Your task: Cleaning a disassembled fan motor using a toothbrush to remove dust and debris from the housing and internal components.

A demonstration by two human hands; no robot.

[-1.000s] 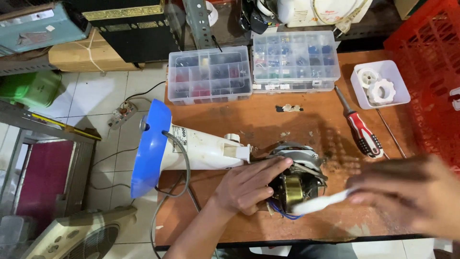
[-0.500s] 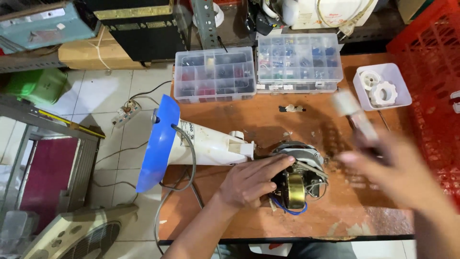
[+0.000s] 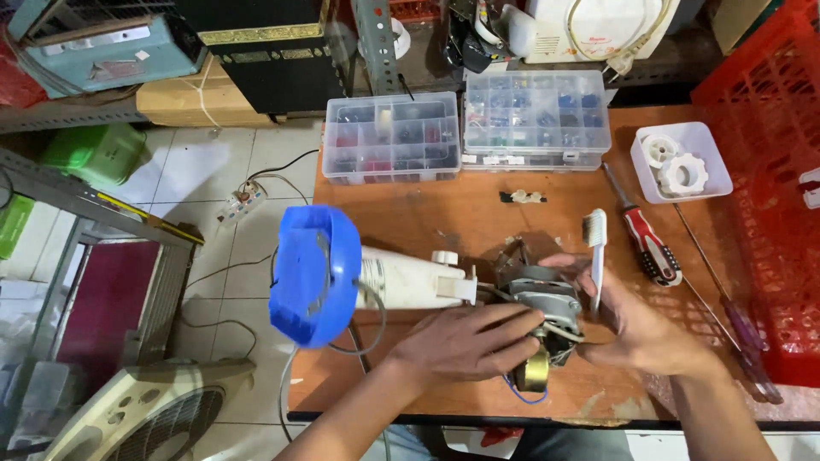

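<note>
Clasped between the thumb and fingers of the right hand [image 3: 636, 329] is a white toothbrush [image 3: 595, 256], held upright with its bristle head at the top. That hand rests against the right side of a fan motor [image 3: 538, 316] lying on the brown workbench [image 3: 478, 213], wrist coming in from the lower right. The left hand [image 3: 465, 341] lies palm down over the motor's near side, fingers curled around it, forearm entering from the bottom edge.

Joined to the motor on its left is a white fan neck [image 3: 410, 277] ending in a blue round base [image 3: 312, 273] that overhangs the bench edge.

Farther back stand two clear compartment boxes [image 3: 465, 128] of small parts, side by side. A red-handled screwdriver [image 3: 645, 239] lies just right of the toothbrush, and a white tray [image 3: 683, 162] holding white plastic knobs sits beyond it. A red crate [image 3: 769, 171] bounds the right edge.
</note>
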